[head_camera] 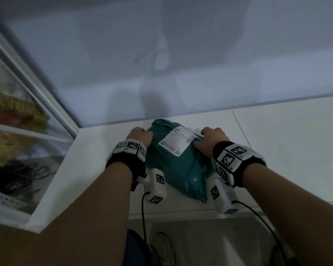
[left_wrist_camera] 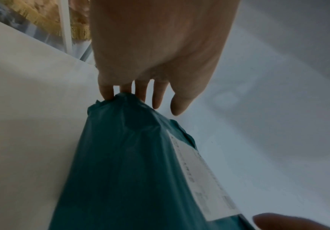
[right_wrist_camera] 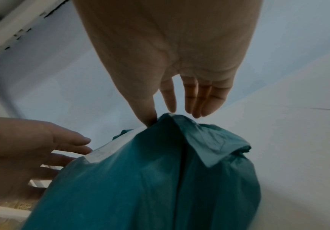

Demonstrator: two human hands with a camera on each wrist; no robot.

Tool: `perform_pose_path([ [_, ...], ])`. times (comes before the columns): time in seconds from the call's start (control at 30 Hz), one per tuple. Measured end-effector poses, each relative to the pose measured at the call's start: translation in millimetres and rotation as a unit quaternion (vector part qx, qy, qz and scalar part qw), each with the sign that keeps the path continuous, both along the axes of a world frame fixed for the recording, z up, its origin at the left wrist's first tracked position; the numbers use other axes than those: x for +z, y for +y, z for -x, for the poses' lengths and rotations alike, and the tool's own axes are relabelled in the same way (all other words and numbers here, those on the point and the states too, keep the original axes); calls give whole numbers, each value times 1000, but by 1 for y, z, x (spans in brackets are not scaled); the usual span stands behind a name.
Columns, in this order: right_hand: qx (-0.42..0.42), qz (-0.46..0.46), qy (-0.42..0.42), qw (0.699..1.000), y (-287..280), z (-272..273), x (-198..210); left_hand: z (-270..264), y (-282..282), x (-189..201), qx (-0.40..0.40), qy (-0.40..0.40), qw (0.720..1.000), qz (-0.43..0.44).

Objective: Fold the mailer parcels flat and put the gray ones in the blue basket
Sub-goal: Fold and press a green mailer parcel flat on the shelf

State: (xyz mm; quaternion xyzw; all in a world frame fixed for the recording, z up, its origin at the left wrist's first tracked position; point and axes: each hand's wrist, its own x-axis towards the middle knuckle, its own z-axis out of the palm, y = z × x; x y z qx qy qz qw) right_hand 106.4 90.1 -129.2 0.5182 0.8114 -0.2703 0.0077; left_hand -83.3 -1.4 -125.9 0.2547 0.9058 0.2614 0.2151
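Both hands, left (head_camera: 139,136) and right (head_camera: 212,140), are pinching the teal mailer's (head_camera: 178,166) far corners mid-frame, fingers (left_wrist_camera: 108,93) gripping to flatten it on the bench (head_camera: 277,150).

shipping label (head_camera: 178,141) on mailer, print illegible

Glossy teal plastic mailer (head_camera: 178,162), matt paper label (head_camera: 178,141)

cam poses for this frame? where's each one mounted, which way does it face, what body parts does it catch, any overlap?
Head: worn on the head, facing forward and down at the teal mailer parcel on the white table; both forearms, left hand, right hand.
Left wrist: looks along the palm to the fingers at the parcel's corner.
Right wrist: same, thumb on the parcel; left hand visible too.
Shared: parcel and its white label.
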Motion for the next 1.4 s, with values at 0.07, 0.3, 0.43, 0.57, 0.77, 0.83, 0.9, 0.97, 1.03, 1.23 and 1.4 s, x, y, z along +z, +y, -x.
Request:
perform_pose_path([
  [0.07,2,1,-12,1000,4,-5,0,-2,0,1,-21,14,1000,19],
  [0.3,16,9,9,1000,11,-32,20,-9,-2,-1,-39,-30,995,87],
  [0.43,40,-22,2,999,8,-35,22,-20,7,5,-85,53,995,28],
  [0.57,65,-58,5,996,-1,-30,15,-43,15,2,-193,108,975,-4],
  [0.77,97,-102,41,989,-18,-18,-9,-82,22,5,-288,101,952,-11],
  [0.83,81,-106,51,990,-20,-14,-14,-86,21,2,-304,76,950,-16],
  [0.9,81,-108,41,990,-23,-13,-20,-87,19,-5,-317,94,944,13],
  [0.97,106,-123,17,987,-24,-16,-27,-88,15,-13,-321,153,933,54],
  [1.03,138,-147,-3,979,-25,-21,-33,-87,9,-18,-320,174,927,85],
  [1.23,162,-164,-34,973,-25,-30,-36,-94,-8,-29,-330,192,918,107],
  [1.4,150,-145,-53,977,-20,-32,-32,-99,-21,-28,-341,188,910,145],
])
